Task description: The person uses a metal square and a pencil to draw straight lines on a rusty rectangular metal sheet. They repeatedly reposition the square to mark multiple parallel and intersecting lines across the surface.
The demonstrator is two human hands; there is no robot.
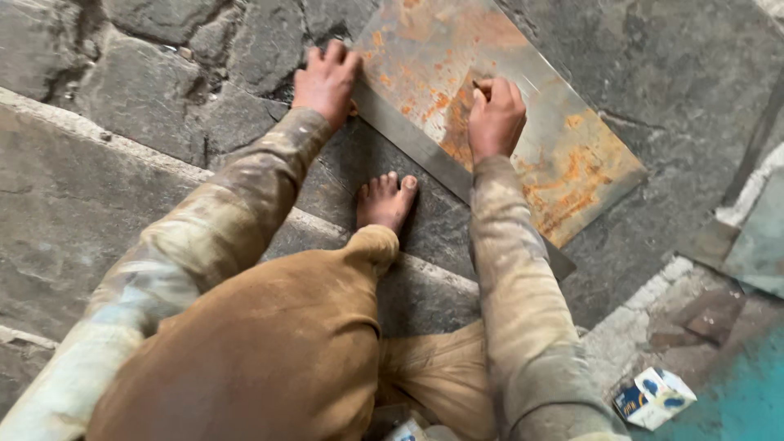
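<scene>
A rusty, orange-stained metal sheet (523, 106) lies flat on the dark stone floor. Along its near edge lies a long grey metal straightedge (416, 151). My left hand (328, 80) presses down flat at the sheet's left corner, on the end of the straightedge, fingers spread. My right hand (492, 117) is closed around a small thin marking tool (478, 86) whose tip touches the sheet beside the straightedge. My bare foot (385, 200) rests on the stone just below the straightedge, between my two arms.
Rough grey stone slabs with cracks (147, 98) surround the sheet. A small white and blue cardboard box (653, 398) lies at the lower right beside a turquoise surface (743, 400). A greenish metal piece (759, 245) lies at the right edge.
</scene>
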